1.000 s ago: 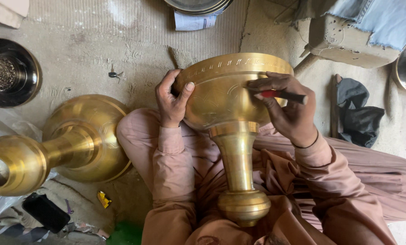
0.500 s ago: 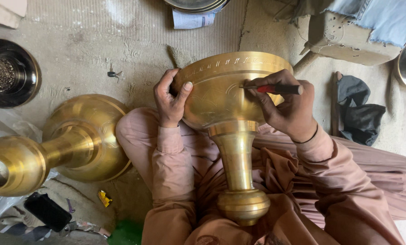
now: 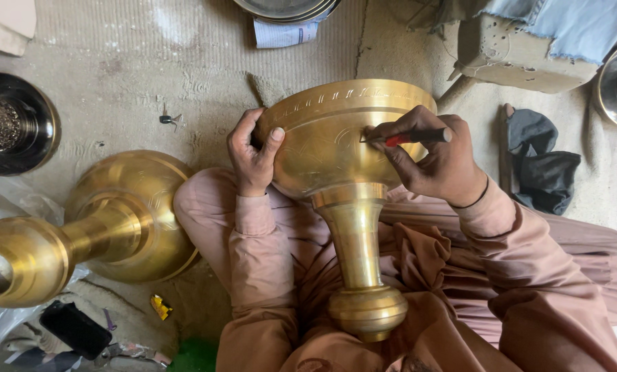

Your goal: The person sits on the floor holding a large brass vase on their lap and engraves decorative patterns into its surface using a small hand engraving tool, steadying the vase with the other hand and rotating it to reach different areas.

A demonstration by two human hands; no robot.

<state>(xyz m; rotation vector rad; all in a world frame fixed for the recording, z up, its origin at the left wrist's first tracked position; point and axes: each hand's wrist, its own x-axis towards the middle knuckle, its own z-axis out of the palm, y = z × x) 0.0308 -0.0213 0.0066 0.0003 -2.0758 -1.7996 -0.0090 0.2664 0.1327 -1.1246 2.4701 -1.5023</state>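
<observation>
A large brass goblet-shaped vessel (image 3: 336, 148) lies across my lap, its wide bowl pointing away and its stem and round foot (image 3: 367, 311) toward me. The bowl's rim carries a band of engraved marks. My left hand (image 3: 252, 153) grips the bowl's left edge, thumb over the rim. My right hand (image 3: 438, 160) holds a thin dark tool with a red band (image 3: 408, 138), its tip pressed against the bowl's upper right side.
A second brass vessel (image 3: 119, 217) lies on the floor to my left. A dark metal bowl (image 3: 12, 124) sits at the far left, a dark cloth (image 3: 539, 158) and a block (image 3: 522, 58) at the right, a black phone (image 3: 75, 331) at the lower left.
My right hand has shifted the tool slightly along the bowl's side, higher toward the rim. My left hand keeps its grip.
</observation>
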